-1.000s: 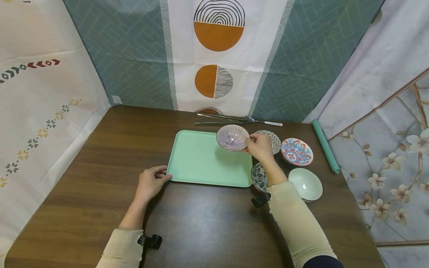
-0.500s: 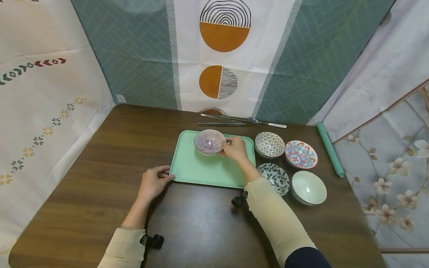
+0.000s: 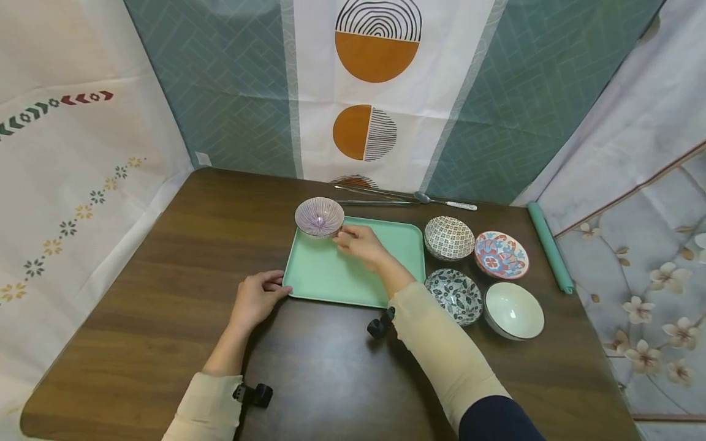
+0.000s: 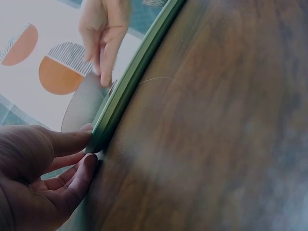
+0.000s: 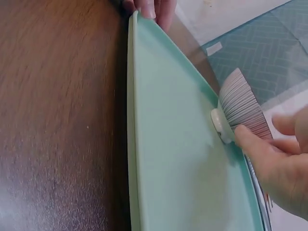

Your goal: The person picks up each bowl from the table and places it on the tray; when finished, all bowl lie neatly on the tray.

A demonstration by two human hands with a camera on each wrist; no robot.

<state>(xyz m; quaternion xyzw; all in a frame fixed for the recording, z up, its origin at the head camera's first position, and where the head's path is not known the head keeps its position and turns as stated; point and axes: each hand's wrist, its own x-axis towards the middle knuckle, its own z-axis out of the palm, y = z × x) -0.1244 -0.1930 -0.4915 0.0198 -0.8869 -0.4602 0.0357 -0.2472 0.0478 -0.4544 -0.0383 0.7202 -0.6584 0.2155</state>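
A small bowl with fine purple stripes stands at the far left corner of the light green tray. At its right side is my right hand; in the right wrist view the fingertips meet the bowl's outer wall while the thumb stands apart from the rim. My left hand pinches the tray's near left corner, thumb on top and fingers below, as the left wrist view shows. The bowl's foot sits close to the tray's raised far edge.
Right of the tray stand a checked bowl, a red-and-blue patterned bowl, a dark leaf-patterned bowl and a white bowl. A spoon and thin utensils lie behind. A green roll lies at the right edge.
My right hand has carried the striped bowl leftward across the tray to its far left corner, and the thumb is now off the rim. The left hand keeps its hold on the tray.
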